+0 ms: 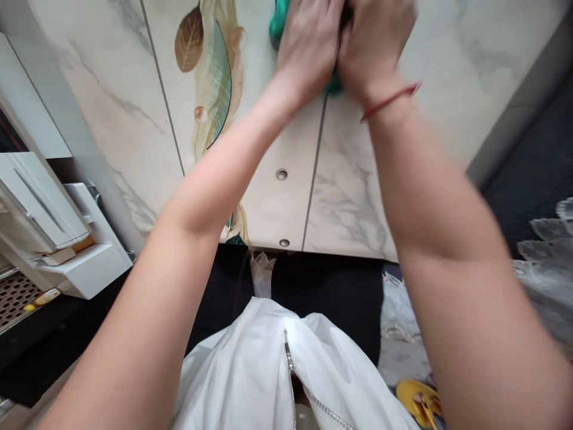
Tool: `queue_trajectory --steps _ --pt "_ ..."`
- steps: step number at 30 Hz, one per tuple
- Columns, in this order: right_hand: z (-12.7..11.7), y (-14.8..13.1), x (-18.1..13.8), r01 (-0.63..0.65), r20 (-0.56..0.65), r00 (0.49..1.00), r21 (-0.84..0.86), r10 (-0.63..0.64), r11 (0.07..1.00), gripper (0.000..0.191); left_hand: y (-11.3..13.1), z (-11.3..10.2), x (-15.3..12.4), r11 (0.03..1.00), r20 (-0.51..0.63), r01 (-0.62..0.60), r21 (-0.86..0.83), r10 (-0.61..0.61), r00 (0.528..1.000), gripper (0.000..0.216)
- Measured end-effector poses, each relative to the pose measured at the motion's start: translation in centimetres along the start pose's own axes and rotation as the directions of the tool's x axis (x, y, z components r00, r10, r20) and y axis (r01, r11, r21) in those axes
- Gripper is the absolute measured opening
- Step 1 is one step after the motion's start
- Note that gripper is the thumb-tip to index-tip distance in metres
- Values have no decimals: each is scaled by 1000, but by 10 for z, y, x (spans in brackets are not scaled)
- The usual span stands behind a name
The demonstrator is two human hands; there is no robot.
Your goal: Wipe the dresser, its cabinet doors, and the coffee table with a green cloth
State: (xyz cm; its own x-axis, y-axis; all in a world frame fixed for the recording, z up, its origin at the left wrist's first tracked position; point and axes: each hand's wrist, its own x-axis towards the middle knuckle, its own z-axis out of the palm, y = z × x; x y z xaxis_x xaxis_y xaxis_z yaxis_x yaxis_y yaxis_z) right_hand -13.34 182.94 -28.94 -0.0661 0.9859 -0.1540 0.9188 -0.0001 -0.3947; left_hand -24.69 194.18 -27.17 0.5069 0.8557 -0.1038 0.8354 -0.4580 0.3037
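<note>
At the top edge of the head view, my left hand (311,51) and my right hand (376,45) are close together over the marble-patterned table top (349,197). Both are closed around a bunched, shiny green cloth-like thing (278,25). Parts of it show left of my left hand and below, between the wrists. My fingertips are cut off by the frame or hidden, and the hands are slightly blurred. A red string bracelet (390,103) circles my right wrist.
The table cover carries a printed leaf (188,39) and round dots (282,174). Its near edge lies just before my white garment (250,364). On the left stands a white shelf unit (85,269). Lace fabric (546,263) hangs at right, with a yellow round object (418,400) below.
</note>
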Motion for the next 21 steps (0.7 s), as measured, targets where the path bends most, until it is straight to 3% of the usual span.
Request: queue_trajectory --steps 2,3,7,9,11,13,16,18,21 --pt "-14 -12 -24 -135 19 990 -42 136 990 62 35 12 -76 999 -6 2 -53 -2 1000 61" --pt "-14 -18 -50 -202 57 977 -63 206 977 62 52 21 -118 995 64 20 -102 -13 998 62" --pt "15 -32 -197 -351 242 904 -54 353 935 57 108 61 -266 947 306 70 -315 32 951 66" --pt "31 -30 -248 -397 266 883 -19 387 918 54 125 77 -305 929 405 130 -347 23 914 64" --pt "38 -23 -259 -431 254 872 -8 419 902 51 132 88 -311 926 468 170 -338 9 884 63" --pt "31 -14 -235 -433 243 872 -24 425 901 51 133 90 -288 934 489 180 -310 -6 872 63" --pt "-5 4 -152 -381 204 900 -58 385 923 53 128 70 -205 947 417 184 -265 -59 907 65" --pt "-37 20 -71 -349 111 928 -71 355 935 56 119 46 -120 955 285 184 -234 -114 952 66" --pt "-81 53 77 -276 -135 954 -48 268 960 65 91 6 33 975 56 167 -149 -160 986 66"
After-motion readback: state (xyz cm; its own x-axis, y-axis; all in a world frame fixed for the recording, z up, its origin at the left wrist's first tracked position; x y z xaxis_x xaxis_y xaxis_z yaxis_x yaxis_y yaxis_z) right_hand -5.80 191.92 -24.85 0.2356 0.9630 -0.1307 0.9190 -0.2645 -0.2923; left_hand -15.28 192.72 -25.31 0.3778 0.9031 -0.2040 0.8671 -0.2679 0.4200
